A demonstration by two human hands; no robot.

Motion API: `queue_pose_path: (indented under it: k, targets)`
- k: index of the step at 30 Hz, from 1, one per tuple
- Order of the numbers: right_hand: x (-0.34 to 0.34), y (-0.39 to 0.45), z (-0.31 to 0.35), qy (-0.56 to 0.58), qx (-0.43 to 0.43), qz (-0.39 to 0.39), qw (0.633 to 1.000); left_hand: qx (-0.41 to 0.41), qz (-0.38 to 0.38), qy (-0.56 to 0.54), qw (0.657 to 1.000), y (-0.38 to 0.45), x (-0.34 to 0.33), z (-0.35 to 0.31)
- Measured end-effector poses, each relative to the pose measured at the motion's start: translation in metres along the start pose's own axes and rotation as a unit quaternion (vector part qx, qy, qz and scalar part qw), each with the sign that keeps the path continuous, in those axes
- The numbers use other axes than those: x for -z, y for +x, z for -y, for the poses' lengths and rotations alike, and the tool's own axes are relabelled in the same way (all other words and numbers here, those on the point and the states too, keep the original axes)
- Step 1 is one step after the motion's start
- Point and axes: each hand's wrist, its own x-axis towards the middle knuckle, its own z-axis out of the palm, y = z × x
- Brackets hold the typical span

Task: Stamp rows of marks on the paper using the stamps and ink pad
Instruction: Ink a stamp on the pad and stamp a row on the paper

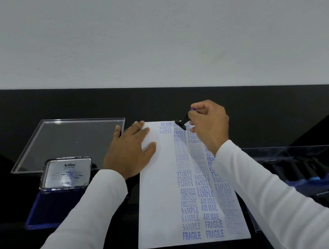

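Note:
A white sheet of paper (160,206) lies on the black table, covered on its right half with columns of blue stamped words. My left hand (130,150) rests flat on the paper's upper left corner, fingers straight. My right hand (210,125) grips a black stamp (181,122) with a purple-tipped handle, tilted, its base at or just above the paper's top edge near an AIR MAIL mark. The blue ink pad (52,205) lies open at the left, its silver lid (66,174) standing up.
A clear plastic lid (70,142) lies behind the ink pad. At the right a clear plastic box (298,171) holds several more black stamps. A white wall rises behind the table's far edge.

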Motion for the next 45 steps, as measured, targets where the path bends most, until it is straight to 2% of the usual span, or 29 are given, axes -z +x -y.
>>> queue_pose_path:
  k: [17,25,34,45]
  targets:
    - [0.003,-0.005,0.004,0.003,-0.005,0.004,1.000,0.004,0.001,-0.006,1.000,0.000,0.003,-0.002]
    - [0.001,-0.018,0.015,0.004,0.016,0.016,1.000,-0.013,-0.084,-0.014,0.996,-0.010,0.025,-0.008]
    - [-0.026,-0.064,0.045,0.008,0.050,0.076,0.996,0.037,-0.090,-0.011,0.995,-0.079,0.060,0.019]
    - [-0.077,-0.148,0.079,0.019,0.094,0.188,0.977,0.121,-0.139,-0.007,0.983,-0.182,0.086,0.073]
